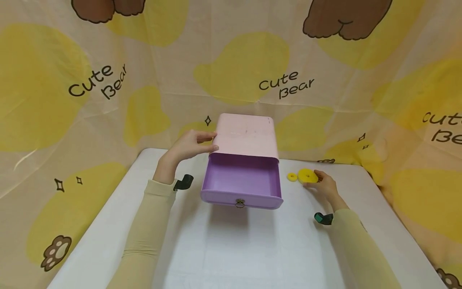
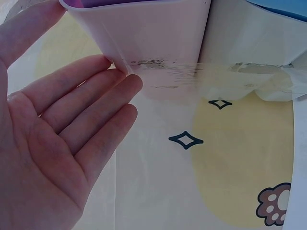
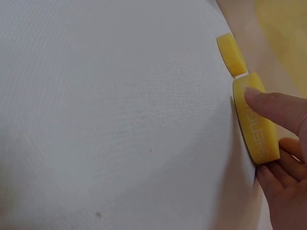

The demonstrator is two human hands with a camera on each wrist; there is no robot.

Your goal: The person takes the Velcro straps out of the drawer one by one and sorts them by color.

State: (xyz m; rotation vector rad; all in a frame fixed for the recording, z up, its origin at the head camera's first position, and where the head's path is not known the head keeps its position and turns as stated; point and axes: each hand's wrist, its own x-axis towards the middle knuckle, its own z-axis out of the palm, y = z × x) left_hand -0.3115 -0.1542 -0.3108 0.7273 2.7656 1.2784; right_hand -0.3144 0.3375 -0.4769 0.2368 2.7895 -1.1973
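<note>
A pale pink box (image 1: 245, 134) stands at the back of the table with its purple drawer (image 1: 240, 176) pulled out; no contents show inside. A small metal ring pull (image 1: 240, 203) sits on the drawer front. My left hand (image 1: 189, 145) touches the box's left side with nearly straight fingers (image 2: 96, 112), its thumb by the front edge. On the right, my right hand (image 1: 326, 186) grips a large yellow disc (image 3: 254, 124) with a hole and raised lettering, thumb on one side and fingers at its end. A smaller yellow disc (image 1: 292, 177) lies just left of it.
The white table (image 1: 238, 257) reaches back to a yellow patterned cloth (image 1: 242, 64) hanging behind and at both sides. Black wrist mounts (image 1: 184, 182) stick out from both sleeves. In the left wrist view, a blue object (image 2: 283, 9) shows at the top right corner.
</note>
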